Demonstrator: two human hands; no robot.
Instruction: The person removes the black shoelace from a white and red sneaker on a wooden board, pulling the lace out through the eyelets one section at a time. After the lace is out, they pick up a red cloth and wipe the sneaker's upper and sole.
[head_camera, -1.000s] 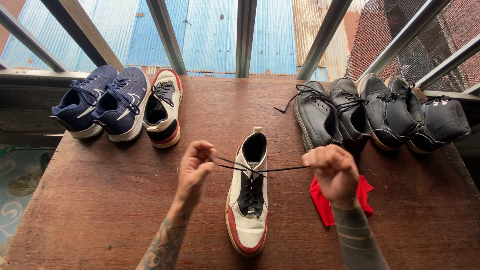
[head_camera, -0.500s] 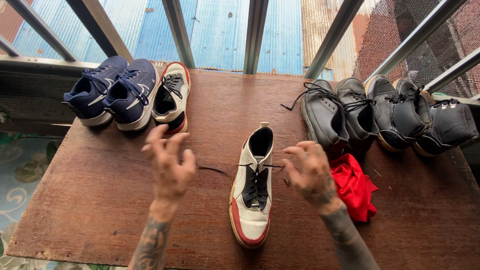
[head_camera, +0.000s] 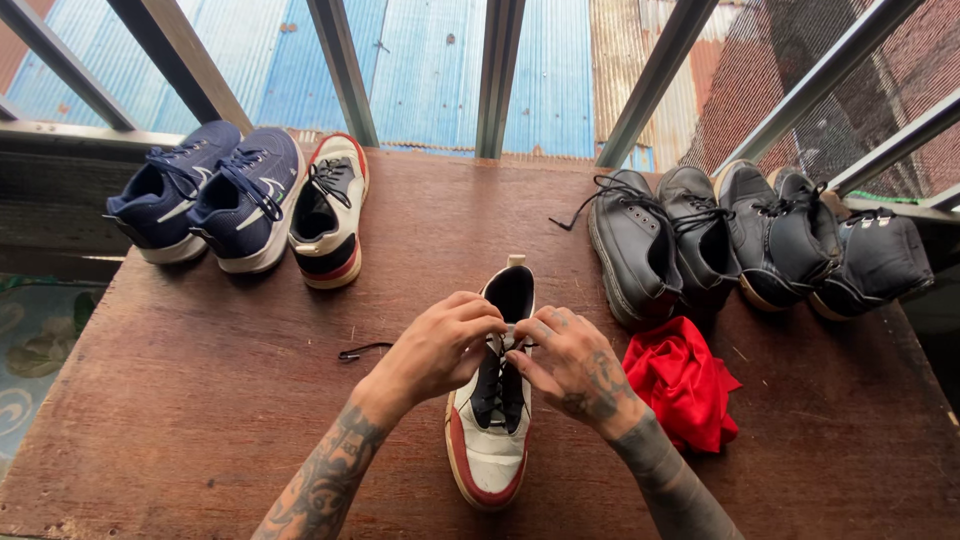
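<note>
Midway, seemingly: left hand (head_camera: 440, 345) and right hand (head_camera: 570, 365) pinched together on the black lace (head_camera: 495, 345) over the tongue of the white-and-red sneaker (head_camera: 490, 440), toe-near on the wooden table (head_camera: 200, 400). Lower eyelets laced; knot not yet visible. One lace end (head_camera: 362, 351) loose on the wood, left of the shoe. Matching sneaker (head_camera: 330, 215) apart, among the blue pair (head_camera: 210, 195).

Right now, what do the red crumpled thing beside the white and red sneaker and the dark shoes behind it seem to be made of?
The red crumpled cloth looks like soft matte fabric: loose folds. The dark grey lace-up shoes look like smooth leather or an imitation: faint sheen, stiff shape. The white and red sneaker under both hands seems smooth leather-like too.
</note>
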